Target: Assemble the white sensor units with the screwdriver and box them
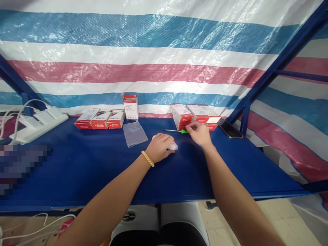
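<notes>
My left hand [161, 147] rests palm-down on the blue table [102, 171], covering a small white object [173, 146] whose ends show beside the fingers. My right hand [200, 132] reaches to the green handle of a screwdriver [176, 131] lying on the table, fingertips pinched at the handle in front of a group of red-and-white boxes [181, 115]. Whether the fingers grip the handle cannot be told. A clear plastic bag [134, 133] lies flat just left of my left hand.
Three red-and-white boxes [99, 119] lie in a row at the back left, with one box [130, 105] standing upright beside them. A white power strip [38, 123] with cables sits far left. A dark phone [230, 130] lies at the back right by the blue frame post [244, 118].
</notes>
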A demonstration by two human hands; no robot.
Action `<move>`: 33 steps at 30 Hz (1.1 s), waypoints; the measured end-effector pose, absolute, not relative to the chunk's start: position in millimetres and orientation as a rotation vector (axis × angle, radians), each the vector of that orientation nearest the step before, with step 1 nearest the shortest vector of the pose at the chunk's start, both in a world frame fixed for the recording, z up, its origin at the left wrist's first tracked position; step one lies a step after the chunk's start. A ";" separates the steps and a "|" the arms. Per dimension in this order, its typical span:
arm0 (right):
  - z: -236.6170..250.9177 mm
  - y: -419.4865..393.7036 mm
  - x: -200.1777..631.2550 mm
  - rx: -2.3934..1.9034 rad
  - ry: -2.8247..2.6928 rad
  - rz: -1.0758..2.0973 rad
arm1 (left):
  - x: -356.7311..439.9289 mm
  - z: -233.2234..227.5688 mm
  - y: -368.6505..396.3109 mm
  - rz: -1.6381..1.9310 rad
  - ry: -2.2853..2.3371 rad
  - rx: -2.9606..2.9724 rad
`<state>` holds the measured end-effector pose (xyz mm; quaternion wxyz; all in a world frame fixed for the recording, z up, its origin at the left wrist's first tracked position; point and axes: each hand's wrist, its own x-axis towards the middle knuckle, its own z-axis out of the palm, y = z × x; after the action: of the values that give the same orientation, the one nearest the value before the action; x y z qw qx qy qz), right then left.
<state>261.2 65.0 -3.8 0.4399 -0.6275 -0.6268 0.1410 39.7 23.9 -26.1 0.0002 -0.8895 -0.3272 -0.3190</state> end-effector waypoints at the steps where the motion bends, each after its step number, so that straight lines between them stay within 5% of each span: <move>1: -2.0 60.8 250.3 -1.526 -1.614 0.529 | 40.3 -26.2 23.6 -1.084 -0.998 -2.792; 5: -3.3 45.6 214.6 -1.296 -1.668 1.444 | 41.8 -21.5 20.1 -1.295 -0.883 -2.774; 8: -7.9 40.3 200.6 -1.060 -1.405 1.758 | 42.1 -15.4 17.5 -1.244 -0.843 -2.803; 13: -10.8 42.4 197.7 -0.876 -1.146 1.654 | 21.4 2.3 24.0 -1.057 -1.038 -2.722; 21: -11.9 50.6 210.2 -0.936 -1.141 1.465 | -68.8 20.1 50.6 -0.278 -2.127 -2.624; 29: -11.1 54.2 214.7 -0.981 -1.106 1.492 | -84.8 23.9 48.1 -0.081 -2.300 -2.723; 33: -7.8 46.9 213.0 -0.973 -1.201 1.587 | -76.4 22.3 51.9 -0.295 -2.210 -2.764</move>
<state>213.0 46.9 -7.8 0.4467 -0.3929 -0.4850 0.6410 -76.4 51.9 22.3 -0.2033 -0.7621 -0.6093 -0.0813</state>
